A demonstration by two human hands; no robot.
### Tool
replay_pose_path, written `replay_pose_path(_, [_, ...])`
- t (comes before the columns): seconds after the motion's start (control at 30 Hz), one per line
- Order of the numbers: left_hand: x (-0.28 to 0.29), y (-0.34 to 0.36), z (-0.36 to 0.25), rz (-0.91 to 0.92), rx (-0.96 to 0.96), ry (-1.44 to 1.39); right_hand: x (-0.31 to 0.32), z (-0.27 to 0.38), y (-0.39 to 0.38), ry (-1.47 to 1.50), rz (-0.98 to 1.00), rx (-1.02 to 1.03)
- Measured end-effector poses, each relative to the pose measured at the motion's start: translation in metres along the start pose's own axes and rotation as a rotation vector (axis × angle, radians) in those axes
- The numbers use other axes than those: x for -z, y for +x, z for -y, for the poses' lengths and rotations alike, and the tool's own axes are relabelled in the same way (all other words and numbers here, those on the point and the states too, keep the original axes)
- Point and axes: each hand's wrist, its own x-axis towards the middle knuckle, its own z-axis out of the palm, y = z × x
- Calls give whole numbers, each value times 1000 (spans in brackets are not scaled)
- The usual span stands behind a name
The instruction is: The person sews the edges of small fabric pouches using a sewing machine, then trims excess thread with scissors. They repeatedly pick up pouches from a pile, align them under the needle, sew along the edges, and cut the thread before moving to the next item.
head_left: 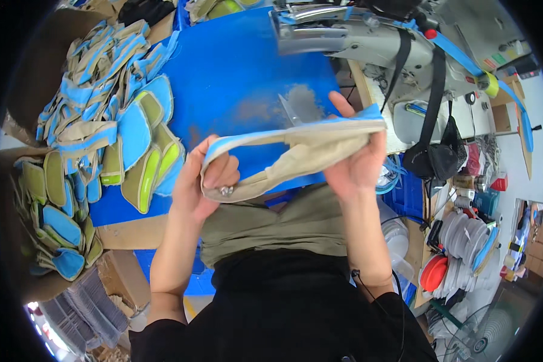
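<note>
Between my hands I hold a beige cloth shoe upper (311,155) with a blue band along its top edge, stretched into a long loop over the blue work table (223,66). My left hand (194,180) is closed on its left end, with the curled fingers inside the loop. Something small and shiny shows beside those fingers, too small to make out. My right hand (357,172) grips the other end from below, its thumb rising behind the blue edge. A grey dusty patch lies on the table behind the upper.
Beige and blue uppers (90,78) are heaped at the left, beside green and blue insole-shaped pieces (142,145). A box (18,163) holds more such pieces. A sewing machine (374,45) stands at the back right, with a blue strip (455,51) running off it. White spools (461,235) sit at the right.
</note>
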Motion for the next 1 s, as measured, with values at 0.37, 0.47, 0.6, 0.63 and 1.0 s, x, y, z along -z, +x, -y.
replay_pose_path(0.37, [34, 31, -45, -516, -277, 194, 15, 15, -36, -924, 108, -21])
replay_pose_path(0.47, [90, 30, -61, -360, -244, 656, 8, -14, -39, -1225, 218, -230])
replay_pose_path(0.6, [87, 9, -26, -762, -389, 1329, 4, -43, -42, -1554, 169, -338])
replay_pose_path(0.63, [87, -10, -18, -807, -321, 1385, 7, -48, -44, -1614, 199, -215])
replay_pose_path(1.0, [48, 12, -35, -562, -115, 79, 1, -93, -62, -1563, 634, 34])
